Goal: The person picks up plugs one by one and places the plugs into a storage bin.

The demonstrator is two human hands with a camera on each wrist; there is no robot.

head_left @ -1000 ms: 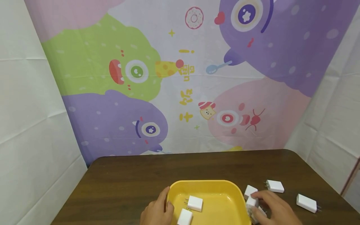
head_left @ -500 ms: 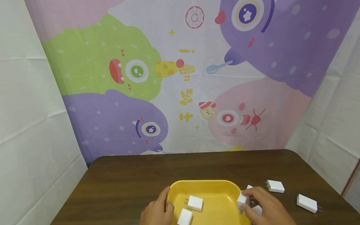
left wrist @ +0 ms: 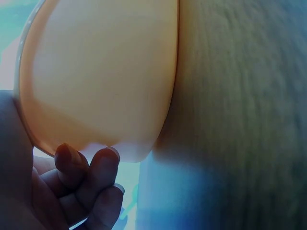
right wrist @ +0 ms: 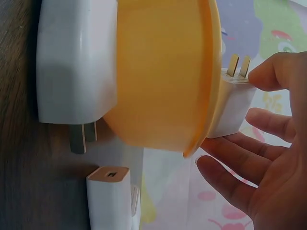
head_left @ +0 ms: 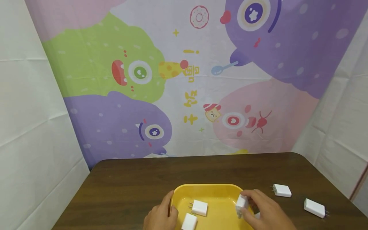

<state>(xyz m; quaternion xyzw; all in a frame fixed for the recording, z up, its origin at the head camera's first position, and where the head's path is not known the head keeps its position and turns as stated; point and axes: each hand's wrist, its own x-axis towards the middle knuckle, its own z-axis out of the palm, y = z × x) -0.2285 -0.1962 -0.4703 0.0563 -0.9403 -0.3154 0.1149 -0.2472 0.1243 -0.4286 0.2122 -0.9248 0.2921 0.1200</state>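
Fingers of my right hand (head_left: pixel 260 209) pinch a white charger (head_left: pixel 241 203) — thumb on one side, the other fingers curled round the rest — and hold it over the right edge of the yellow tray (head_left: pixel 207 189). In the right wrist view the same charger (right wrist: pixel 233 103) sits just past the tray's rim (right wrist: pixel 158 72), its two metal prongs pointing up, my fingertips (right wrist: pixel 261 74) on its top corner and its lower face.

My left hand (head_left: pixel 161 215) grips the tray's left rim, thumb laid over the edge and pointing away from me. The left wrist view shows the fingers (left wrist: pixel 103 165) curled under the tray's outer wall (left wrist: pixel 103 72), pressed against it.

Inside the tray lie two more white chargers: one (head_left: pixel 199 207) near the middle with its prongs to the left, and another (head_left: pixel 189 222) just in front of it, partly cut off at the bottom of the head view. On the dark wooden table (head_left: pixel 129 179) to the right of the tray, two chargers lie well apart from my hand — one (head_left: pixel 282 190) nearer the tray, one (head_left: pixel 314 208) close to the table's right edge. The right wrist view shows another charger (right wrist: pixel 76 62) lying against the tray's outer wall and one (right wrist: pixel 109 196) below it.
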